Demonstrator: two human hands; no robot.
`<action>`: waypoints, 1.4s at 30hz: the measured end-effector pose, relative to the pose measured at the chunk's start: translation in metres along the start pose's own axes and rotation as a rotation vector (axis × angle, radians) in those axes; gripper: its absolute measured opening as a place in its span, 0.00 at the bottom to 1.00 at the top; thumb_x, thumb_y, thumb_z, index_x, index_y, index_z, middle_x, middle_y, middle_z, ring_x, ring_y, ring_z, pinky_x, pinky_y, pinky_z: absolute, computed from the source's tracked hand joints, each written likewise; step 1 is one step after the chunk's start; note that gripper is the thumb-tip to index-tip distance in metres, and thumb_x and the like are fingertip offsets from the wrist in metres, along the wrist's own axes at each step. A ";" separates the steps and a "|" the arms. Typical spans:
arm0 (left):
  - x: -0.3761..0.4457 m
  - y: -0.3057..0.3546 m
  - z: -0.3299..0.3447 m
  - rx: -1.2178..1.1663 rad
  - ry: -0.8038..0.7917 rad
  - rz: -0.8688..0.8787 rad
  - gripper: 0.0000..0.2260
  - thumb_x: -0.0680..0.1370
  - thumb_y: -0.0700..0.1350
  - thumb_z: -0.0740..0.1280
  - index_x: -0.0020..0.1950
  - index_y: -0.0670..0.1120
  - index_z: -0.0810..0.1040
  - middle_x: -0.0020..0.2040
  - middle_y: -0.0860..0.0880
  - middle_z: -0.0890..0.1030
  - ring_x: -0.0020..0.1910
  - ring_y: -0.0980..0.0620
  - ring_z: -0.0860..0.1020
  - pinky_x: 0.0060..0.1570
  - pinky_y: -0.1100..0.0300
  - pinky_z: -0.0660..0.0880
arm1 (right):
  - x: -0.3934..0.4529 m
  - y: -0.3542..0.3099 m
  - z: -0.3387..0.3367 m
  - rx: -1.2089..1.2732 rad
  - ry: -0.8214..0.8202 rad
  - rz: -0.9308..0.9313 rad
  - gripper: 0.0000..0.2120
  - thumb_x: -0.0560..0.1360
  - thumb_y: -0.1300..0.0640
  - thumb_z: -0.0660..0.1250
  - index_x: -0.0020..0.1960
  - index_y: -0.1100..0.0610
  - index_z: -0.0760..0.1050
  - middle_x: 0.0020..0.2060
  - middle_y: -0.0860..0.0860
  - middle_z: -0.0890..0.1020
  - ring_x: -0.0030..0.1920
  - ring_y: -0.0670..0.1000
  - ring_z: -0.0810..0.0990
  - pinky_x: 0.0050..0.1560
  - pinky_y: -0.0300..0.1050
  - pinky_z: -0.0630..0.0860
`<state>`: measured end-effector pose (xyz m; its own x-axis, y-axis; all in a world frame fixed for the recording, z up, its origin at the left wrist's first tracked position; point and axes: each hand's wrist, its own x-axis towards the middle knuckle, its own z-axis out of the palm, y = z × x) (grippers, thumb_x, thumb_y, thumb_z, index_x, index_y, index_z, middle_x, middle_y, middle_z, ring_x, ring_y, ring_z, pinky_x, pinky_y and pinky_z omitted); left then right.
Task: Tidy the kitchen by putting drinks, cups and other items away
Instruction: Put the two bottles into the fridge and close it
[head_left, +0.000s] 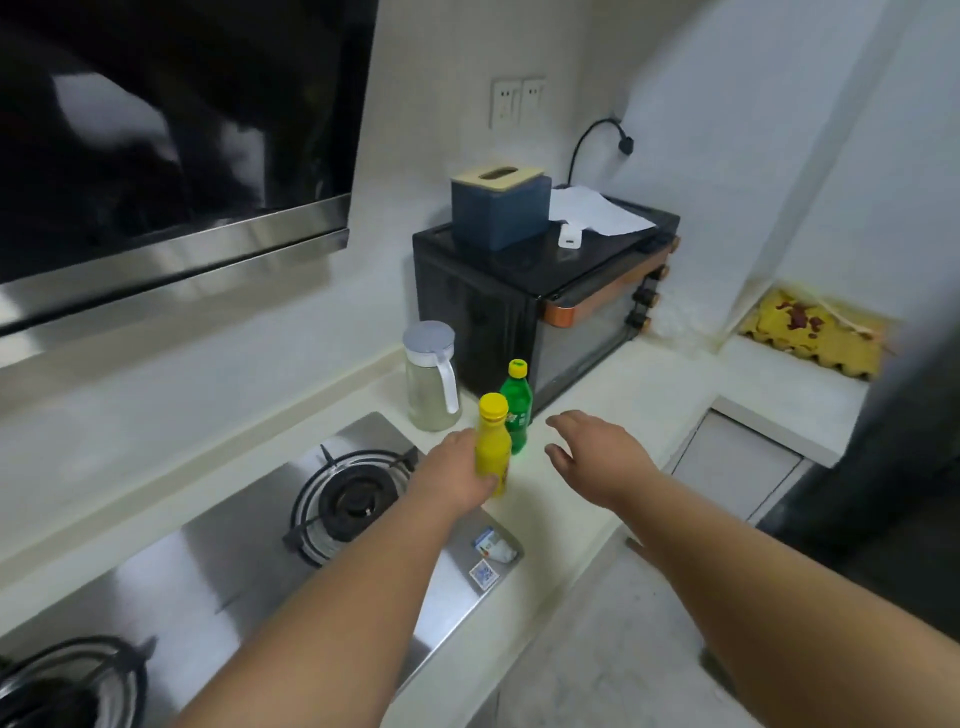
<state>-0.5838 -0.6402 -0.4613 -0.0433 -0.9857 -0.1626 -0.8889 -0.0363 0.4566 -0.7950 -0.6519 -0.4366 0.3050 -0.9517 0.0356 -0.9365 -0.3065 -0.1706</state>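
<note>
Bottle, small yellow plastic, yellow-capped (492, 447), upright on white counter (613, 395) right of steel hob (291, 551); judged light, stiff, slick; gripped mid-body by left hand (457, 480), right hand (597, 457) spread empty near green bottle (515, 405).

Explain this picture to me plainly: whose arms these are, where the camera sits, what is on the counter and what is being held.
There is no machine here. A person wears one camera on the head, looking down at their own bare arms. The left hand grips a yellow bottle standing on the pale counter. The right hand is open and empty, reaching toward a green bottle just behind. Further back stand a clear jug and a black oven, with a blue tissue box on top. To the left is a steel gas hob.
</note>
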 end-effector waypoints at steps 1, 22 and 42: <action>0.021 -0.001 0.004 -0.023 -0.014 -0.013 0.27 0.75 0.53 0.69 0.71 0.45 0.69 0.69 0.42 0.73 0.67 0.41 0.74 0.64 0.49 0.72 | 0.024 0.003 0.002 0.006 0.003 -0.005 0.21 0.81 0.48 0.60 0.71 0.52 0.70 0.66 0.51 0.76 0.62 0.58 0.78 0.58 0.53 0.76; 0.155 -0.009 0.040 -0.144 -0.344 0.025 0.27 0.60 0.57 0.79 0.57 0.51 0.81 0.51 0.52 0.84 0.49 0.52 0.82 0.55 0.52 0.79 | 0.175 0.043 0.015 -0.206 -0.305 -0.064 0.14 0.77 0.61 0.65 0.62 0.57 0.75 0.56 0.56 0.79 0.55 0.60 0.81 0.51 0.50 0.79; 0.261 0.153 0.132 -0.137 -0.388 0.207 0.27 0.66 0.54 0.79 0.62 0.50 0.78 0.55 0.48 0.83 0.53 0.47 0.82 0.54 0.54 0.79 | 0.138 0.232 -0.001 -0.105 -0.193 0.308 0.15 0.76 0.64 0.64 0.63 0.59 0.74 0.56 0.56 0.76 0.52 0.62 0.81 0.42 0.46 0.72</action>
<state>-0.7917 -0.8813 -0.5493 -0.4041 -0.8413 -0.3590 -0.7763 0.1078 0.6211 -0.9706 -0.8544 -0.4703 0.0240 -0.9815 -0.1900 -0.9990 -0.0163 -0.0421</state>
